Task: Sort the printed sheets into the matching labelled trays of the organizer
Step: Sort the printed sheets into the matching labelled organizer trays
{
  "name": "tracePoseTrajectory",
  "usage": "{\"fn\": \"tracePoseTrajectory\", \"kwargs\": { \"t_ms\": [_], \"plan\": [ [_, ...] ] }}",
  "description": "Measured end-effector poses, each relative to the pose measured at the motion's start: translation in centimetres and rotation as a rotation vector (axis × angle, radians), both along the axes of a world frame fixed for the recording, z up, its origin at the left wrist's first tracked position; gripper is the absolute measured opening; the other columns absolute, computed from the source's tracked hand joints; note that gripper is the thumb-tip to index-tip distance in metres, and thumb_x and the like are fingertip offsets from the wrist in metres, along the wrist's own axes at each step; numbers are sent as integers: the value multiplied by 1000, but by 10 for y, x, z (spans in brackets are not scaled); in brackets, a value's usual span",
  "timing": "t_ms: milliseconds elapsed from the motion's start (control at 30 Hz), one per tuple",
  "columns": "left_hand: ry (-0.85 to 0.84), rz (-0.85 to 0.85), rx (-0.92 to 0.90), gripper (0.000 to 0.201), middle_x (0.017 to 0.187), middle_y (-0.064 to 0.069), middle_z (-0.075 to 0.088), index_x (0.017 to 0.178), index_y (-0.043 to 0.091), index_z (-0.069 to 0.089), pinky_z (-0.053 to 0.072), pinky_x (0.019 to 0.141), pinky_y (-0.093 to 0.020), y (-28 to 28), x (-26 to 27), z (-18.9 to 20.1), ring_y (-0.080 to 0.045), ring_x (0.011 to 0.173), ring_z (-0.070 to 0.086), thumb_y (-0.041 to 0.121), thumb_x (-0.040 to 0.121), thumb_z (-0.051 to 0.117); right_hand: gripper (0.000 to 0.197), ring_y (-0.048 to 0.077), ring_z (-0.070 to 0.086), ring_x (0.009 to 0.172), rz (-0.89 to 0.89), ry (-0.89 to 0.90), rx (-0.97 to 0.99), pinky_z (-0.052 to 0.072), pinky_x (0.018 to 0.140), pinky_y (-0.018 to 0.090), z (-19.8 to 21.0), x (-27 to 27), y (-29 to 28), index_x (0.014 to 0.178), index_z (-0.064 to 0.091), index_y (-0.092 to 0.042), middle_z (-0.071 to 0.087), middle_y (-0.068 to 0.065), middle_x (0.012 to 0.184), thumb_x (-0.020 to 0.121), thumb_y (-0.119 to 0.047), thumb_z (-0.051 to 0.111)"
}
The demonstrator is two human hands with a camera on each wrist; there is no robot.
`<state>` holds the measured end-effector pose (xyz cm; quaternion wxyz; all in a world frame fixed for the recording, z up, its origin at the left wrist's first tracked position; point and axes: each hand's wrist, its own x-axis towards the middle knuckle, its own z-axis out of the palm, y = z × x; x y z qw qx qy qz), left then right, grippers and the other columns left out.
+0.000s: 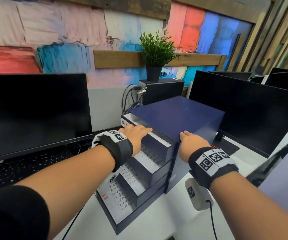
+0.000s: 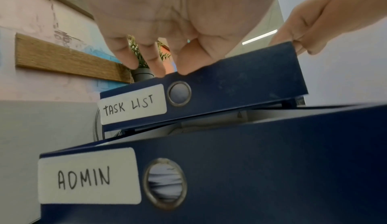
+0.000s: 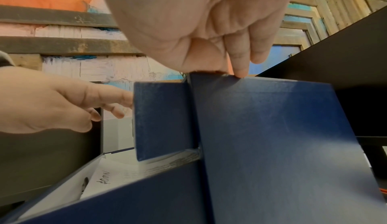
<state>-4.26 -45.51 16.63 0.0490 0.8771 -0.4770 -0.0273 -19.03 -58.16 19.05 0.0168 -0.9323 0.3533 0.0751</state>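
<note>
White desk (image 1: 165, 222), painted wall (image 1: 62, 32). Straight-fingered left hand (image 1: 136, 134) on the TASK LIST tray (image 2: 230, 92), right hand (image 1: 191, 144) fingertips touching organizer (image 1: 179, 115) top.

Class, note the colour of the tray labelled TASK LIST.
The TASK LIST tray is dark blue; left wrist view shows it best.

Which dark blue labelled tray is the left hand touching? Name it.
The top dark blue cardboard tray, labelled TASK LIST: the left hand rests its fingers on its front edge. The ADMIN tray beneath it is untouched.
</note>
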Motion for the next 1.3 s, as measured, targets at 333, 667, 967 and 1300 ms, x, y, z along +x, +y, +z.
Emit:
{"fn": "tracePoseTrajectory", "kwargs": {
  "t_ms": [333,667,967,1300],
  "plan": [
    [143,-36,-105,94,158,13,-1,149,37,8,38,102,-30,5,-3,-21,-23,141,20,-13,77,45,57,25,31,137,-9,-32,9,34,107,38,-3,-1,1,144,26,-11,25,2,151,90,-9,43],
    [230,240,-321,69,153,6,19,142,31,34,24,113,-33,126,20,-75,-24,139,22,1,81,48,61,26,14,142,37,-221,-100,24,112,43,-7,-4,25,146,27,-21,18,-1,155,89,-25,48],
    [336,784,152,58,147,3,28,136,34,38,30,109,-32,322,32,-174,-25,133,29,21,81,51,43,20,42,121,687,-222,51,37,102,31,-60,72,197,130,52,-26,50,-3,131,88,-25,45],
    [382,1185,218,52,125,-7,47,121,17,47,44,94,-33,441,30,-183,-27,112,50,48,80,57,42,22,43,126,923,308,203,37,102,32,-173,120,321,136,46,-24,45,2,137,96,-17,43]
  ]
}}
